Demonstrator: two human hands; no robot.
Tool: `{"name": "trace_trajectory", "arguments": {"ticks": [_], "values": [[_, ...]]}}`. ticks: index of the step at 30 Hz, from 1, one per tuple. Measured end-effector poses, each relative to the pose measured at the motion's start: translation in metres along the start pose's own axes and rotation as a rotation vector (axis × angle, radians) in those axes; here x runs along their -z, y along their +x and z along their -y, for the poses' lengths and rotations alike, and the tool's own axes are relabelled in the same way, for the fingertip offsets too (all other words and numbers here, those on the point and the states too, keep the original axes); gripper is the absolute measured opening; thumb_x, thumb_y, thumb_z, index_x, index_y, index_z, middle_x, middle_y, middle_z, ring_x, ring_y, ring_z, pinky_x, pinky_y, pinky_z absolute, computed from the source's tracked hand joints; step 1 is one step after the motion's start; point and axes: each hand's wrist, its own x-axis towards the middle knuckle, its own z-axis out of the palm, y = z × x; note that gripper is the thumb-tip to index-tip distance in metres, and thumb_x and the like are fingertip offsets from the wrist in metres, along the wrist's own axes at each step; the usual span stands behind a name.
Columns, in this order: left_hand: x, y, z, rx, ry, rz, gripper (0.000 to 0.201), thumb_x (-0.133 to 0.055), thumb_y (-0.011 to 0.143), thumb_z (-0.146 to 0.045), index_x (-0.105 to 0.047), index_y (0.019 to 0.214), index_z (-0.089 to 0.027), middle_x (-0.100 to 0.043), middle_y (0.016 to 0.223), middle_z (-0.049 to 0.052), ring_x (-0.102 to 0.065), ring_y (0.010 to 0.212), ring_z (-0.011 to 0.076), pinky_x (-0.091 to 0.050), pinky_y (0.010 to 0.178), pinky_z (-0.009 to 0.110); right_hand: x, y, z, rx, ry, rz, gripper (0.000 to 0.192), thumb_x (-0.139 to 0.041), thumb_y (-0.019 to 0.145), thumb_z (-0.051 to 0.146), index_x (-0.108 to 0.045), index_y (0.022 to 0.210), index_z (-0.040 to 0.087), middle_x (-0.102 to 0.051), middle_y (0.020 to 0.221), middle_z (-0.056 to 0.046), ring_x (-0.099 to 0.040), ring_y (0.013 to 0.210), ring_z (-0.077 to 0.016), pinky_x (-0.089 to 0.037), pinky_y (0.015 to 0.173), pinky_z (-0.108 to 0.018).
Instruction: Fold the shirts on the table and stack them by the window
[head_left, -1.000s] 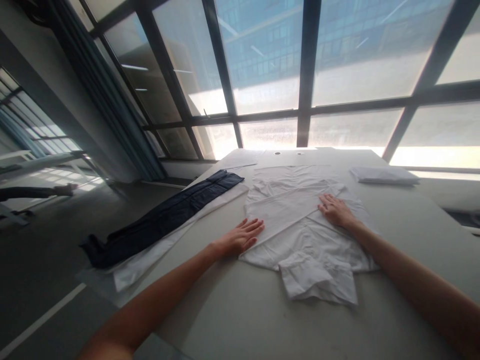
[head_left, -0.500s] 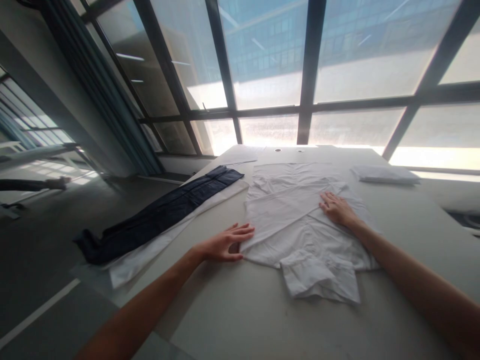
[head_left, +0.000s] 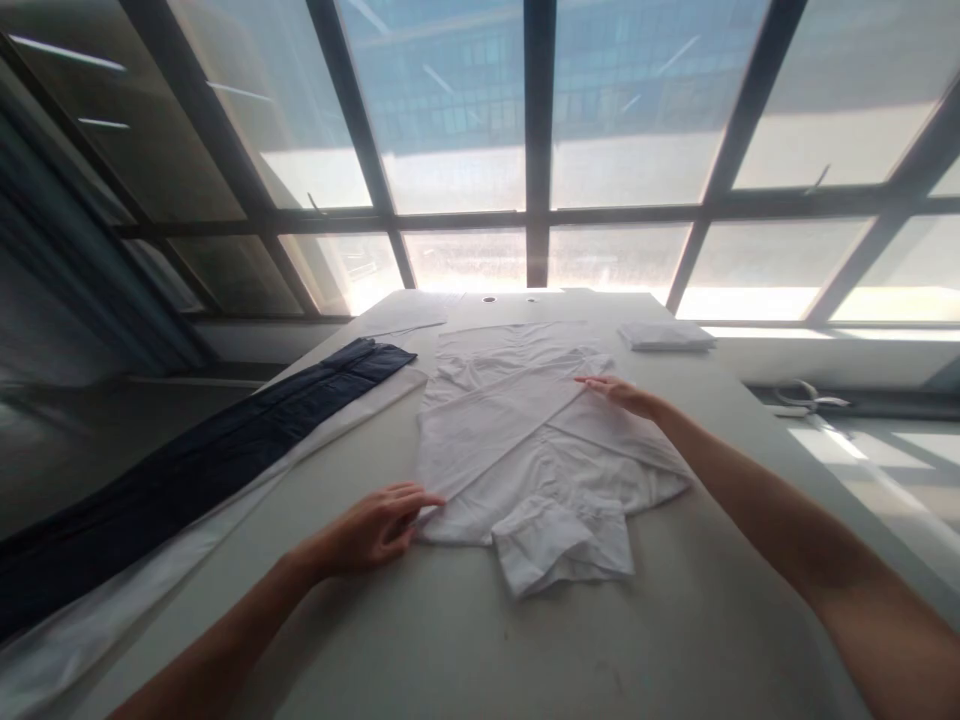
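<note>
A white shirt (head_left: 525,440) lies flat and partly folded in the middle of a pale table (head_left: 465,640), collar end toward me. My left hand (head_left: 375,525) rests at the shirt's near left corner, its fingertips touching the edge of the cloth. My right hand (head_left: 622,393) lies flat on the shirt's right side, near its far part, where a folded flap crosses. Neither hand has lifted any cloth.
Dark blue trousers (head_left: 195,470) lie stretched out on a white cloth (head_left: 97,625) along the table's left edge. A folded white garment (head_left: 664,336) sits at the far right corner. Tall windows (head_left: 525,150) stand behind the table. The floor drops away on the left.
My left hand slid back along the shirt's left edge to its near corner. My right hand shifted slightly toward the shirt's far right. The view swung to the right.
</note>
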Motion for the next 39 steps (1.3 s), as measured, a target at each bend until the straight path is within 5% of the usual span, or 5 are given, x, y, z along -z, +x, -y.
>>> {"name": "trace_trajectory", "arguments": {"ticks": [5,15,23,30,39], "values": [[-0.004,0.003,0.01,0.04,0.04,-0.034,0.057,-0.054,0.089,-0.014,-0.056,0.143,-0.031,-0.071,0.102,0.002,-0.067,0.089,0.0168,-0.051,0.084,0.023,0.041,-0.019,-0.026,0.034,0.23,-0.207,0.056,-0.051,0.097,0.048,-0.061,0.145,0.021,-0.058,0.149,-0.008,-0.052,0.139,-0.0309,-0.034,0.12,-0.052],[-0.005,0.003,0.005,0.088,0.112,-0.034,0.047,-0.052,0.089,-0.012,-0.064,0.132,-0.027,-0.072,0.09,0.001,-0.068,0.082,0.016,-0.051,0.08,0.023,-0.035,-0.041,-0.024,-0.039,-0.356,-0.131,0.059,-0.04,0.102,0.034,-0.045,0.156,0.013,-0.037,0.164,-0.016,-0.029,0.154,-0.0314,-0.02,0.126,-0.055],[0.011,-0.001,-0.005,0.095,0.055,0.089,0.047,-0.051,0.096,-0.02,-0.064,0.14,-0.03,-0.077,0.108,0.005,-0.071,0.091,0.0196,-0.05,0.083,0.025,-0.036,-0.047,-0.02,-0.024,-0.488,-0.117,0.062,-0.029,0.103,0.034,-0.042,0.157,0.007,-0.035,0.164,-0.017,-0.03,0.153,-0.0303,-0.022,0.126,-0.052],[0.036,0.021,-0.007,0.044,0.053,-0.03,0.036,-0.047,0.106,-0.036,-0.08,0.098,-0.022,-0.071,0.076,0.004,-0.065,0.075,0.0178,-0.049,0.08,0.028,-0.038,-0.047,-0.021,-0.019,-0.463,-0.145,0.06,-0.032,0.102,0.034,-0.046,0.155,0.011,-0.038,0.163,-0.016,-0.033,0.152,-0.0307,-0.024,0.125,-0.054],[-0.012,0.125,0.033,0.012,0.177,-0.102,0.054,-0.042,0.107,-0.05,-0.05,0.153,-0.025,-0.042,0.162,0.013,-0.037,0.15,0.0318,-0.028,0.122,0.055,-0.035,-0.05,-0.012,-0.026,-0.483,-0.134,0.057,-0.034,0.102,0.031,-0.049,0.153,0.008,-0.04,0.161,-0.018,-0.035,0.151,-0.0292,-0.025,0.124,-0.048]]}}
